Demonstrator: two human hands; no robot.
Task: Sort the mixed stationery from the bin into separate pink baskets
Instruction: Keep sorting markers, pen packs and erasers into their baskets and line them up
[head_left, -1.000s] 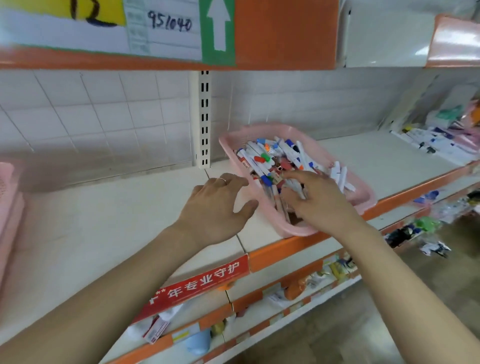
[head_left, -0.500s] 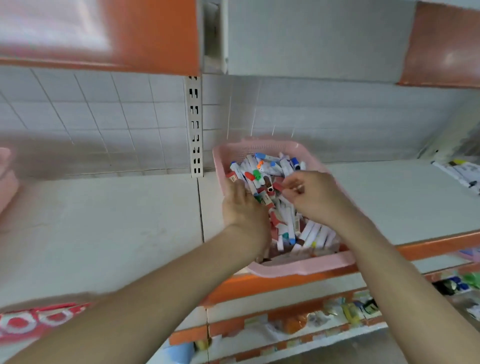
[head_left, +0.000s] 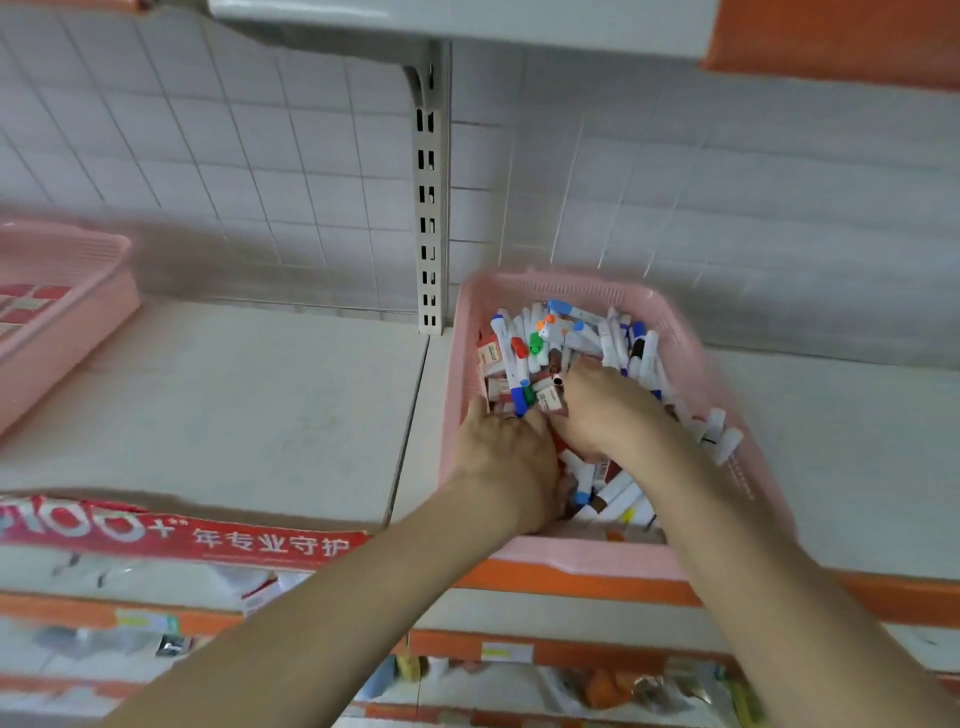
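A pink bin (head_left: 727, 457) full of mixed stationery stands on the white shelf, right of centre. It holds white markers (head_left: 613, 338) with blue, red, green and orange caps, plus small red-and-white boxes (head_left: 491, 353). Both of my hands are inside it. My left hand (head_left: 506, 452) reaches into the pile by the bin's left wall, its fingertips buried among the items. My right hand (head_left: 608, 410) lies in the middle of the pile and pinches a small white box (head_left: 550, 400) beside a brown tube (head_left: 558, 382).
A second pink basket (head_left: 78, 312) with red and pale boxes inside sits at the shelf's far left. Bare white shelf (head_left: 260, 405) lies between the two. A slotted metal upright (head_left: 430, 208) stands behind the bin. A red banner (head_left: 208, 540) hangs on the shelf's front edge.
The view has swung down and left, bringing the left basket into sight. My left hand went from the shelf into the bin. My right hand stayed in the pile, closing on small items.
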